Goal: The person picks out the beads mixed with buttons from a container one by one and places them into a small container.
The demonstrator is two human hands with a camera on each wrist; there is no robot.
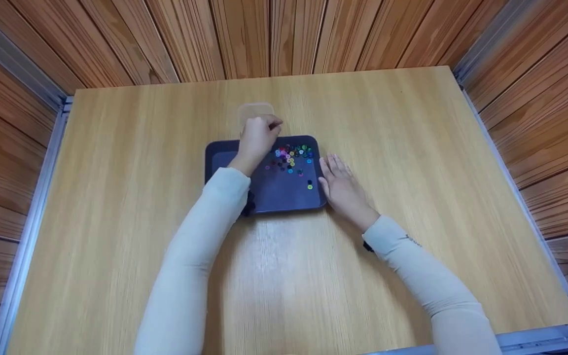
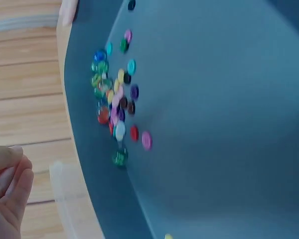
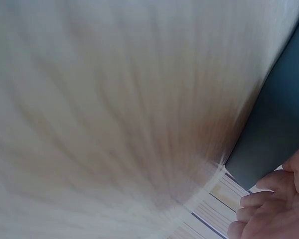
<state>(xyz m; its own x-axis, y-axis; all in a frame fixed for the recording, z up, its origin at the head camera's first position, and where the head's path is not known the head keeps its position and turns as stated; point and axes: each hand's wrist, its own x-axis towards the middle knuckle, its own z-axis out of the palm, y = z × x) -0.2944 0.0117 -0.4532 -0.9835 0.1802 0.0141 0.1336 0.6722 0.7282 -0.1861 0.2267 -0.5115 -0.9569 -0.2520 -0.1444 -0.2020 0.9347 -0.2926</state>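
Observation:
A dark blue tray [image 1: 269, 195] lies mid-table with several small coloured beads [image 1: 291, 157] gathered near its far right corner. My left hand [image 1: 270, 126] hovers over the tray's far edge with its fingers curled together; no bead shows between them. Just beyond it stands a clear plastic container [image 1: 255, 111]. In the left wrist view the curled fingers [image 2: 10, 174] hang beside the container [image 2: 65, 196] and the bead cluster [image 2: 114, 97]. My right hand [image 1: 337, 173] lies flat on the table, fingers straight, against the tray's right edge [image 3: 281, 124].
The wooden table [image 1: 412, 148] is framed by metal rails and wood-slat walls [image 1: 284, 34] on three sides. A single yellow-green bead [image 1: 309, 186] lies apart from the cluster, toward the tray's right side.

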